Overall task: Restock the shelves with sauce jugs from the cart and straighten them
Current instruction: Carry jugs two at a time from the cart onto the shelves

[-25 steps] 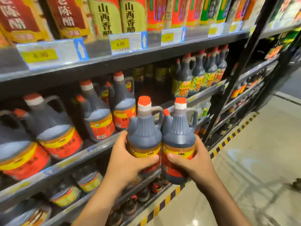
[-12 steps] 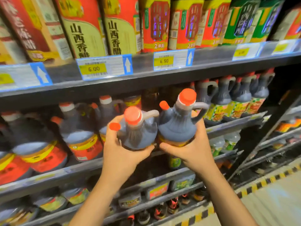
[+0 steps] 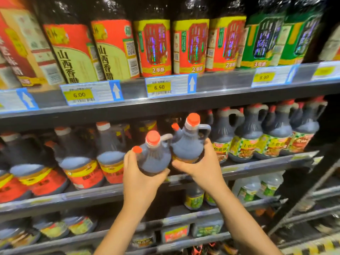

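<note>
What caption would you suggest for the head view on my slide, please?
Left hand and right hand each hold a dark sauce jug up to the jug shelf.

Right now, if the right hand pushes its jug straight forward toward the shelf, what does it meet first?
Probably nothing at once: the right hand aims its jug at a dark gap on the middle shelf; depth is unclear.

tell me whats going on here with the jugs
A person is restocking a store shelf. The left hand grips one dark sauce jug and the right hand grips a second jug, both orange-capped and held side by side in front of the middle shelf. Neither is set down yet. They are aimed at a gap between the red-labelled jugs on the left and the yellow-green-labelled jugs on the right.
</note>
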Motion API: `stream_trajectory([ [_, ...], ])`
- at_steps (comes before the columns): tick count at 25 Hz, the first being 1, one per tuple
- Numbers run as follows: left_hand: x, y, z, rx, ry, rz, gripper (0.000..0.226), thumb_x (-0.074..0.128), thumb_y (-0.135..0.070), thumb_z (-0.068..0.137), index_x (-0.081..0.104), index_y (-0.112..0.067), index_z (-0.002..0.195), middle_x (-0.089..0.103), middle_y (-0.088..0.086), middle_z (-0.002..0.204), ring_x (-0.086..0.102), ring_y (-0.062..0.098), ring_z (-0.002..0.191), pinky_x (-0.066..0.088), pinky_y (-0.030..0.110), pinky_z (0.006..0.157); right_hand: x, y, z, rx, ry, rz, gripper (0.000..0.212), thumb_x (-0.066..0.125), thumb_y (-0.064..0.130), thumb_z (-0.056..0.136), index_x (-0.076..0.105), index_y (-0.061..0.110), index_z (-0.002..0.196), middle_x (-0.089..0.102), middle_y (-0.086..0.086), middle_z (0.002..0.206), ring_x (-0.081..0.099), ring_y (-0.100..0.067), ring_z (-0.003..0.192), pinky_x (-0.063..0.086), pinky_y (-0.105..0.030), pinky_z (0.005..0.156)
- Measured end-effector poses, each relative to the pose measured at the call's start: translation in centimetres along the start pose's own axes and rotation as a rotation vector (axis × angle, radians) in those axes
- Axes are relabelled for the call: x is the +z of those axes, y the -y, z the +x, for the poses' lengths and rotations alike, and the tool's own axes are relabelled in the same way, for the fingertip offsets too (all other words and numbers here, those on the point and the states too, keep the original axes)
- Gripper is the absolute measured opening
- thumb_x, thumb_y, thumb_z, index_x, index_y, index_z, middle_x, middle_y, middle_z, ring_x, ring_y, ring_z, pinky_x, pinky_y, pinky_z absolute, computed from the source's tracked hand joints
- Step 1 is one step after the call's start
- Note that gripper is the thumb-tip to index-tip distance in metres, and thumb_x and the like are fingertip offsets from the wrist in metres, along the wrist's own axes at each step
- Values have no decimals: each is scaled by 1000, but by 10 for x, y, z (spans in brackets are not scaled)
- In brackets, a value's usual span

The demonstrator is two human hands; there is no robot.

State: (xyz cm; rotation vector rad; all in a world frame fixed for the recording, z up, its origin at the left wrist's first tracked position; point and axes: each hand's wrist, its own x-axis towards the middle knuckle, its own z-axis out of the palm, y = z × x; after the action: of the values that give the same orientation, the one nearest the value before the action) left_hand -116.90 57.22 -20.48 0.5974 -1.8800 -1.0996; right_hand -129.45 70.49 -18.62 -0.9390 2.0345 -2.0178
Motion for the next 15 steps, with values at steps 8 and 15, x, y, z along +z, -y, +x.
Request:
stream_trajectory([
  [8, 9, 9, 5, -83, 22, 152, 75, 85, -30, 78, 37, -24, 136, 44, -11, 133, 43, 1, 122, 43, 27, 103, 0, -6, 16, 170, 108, -227, 66, 93, 25, 71, 39, 11, 107, 57, 13, 96, 60, 3, 85, 46, -4, 60],
  [15, -2, 13, -14, -164, 88, 196, 86, 70, -40, 91, 18, -30, 159, 34, -11, 161, 35, 11, 147, 38, 47, 118, -2, -24, -13, 34, 111, -512, 75, 75, 37, 88, 37, 14, 148, 44, -1, 145, 41, -14, 136, 36, -21, 105],
])
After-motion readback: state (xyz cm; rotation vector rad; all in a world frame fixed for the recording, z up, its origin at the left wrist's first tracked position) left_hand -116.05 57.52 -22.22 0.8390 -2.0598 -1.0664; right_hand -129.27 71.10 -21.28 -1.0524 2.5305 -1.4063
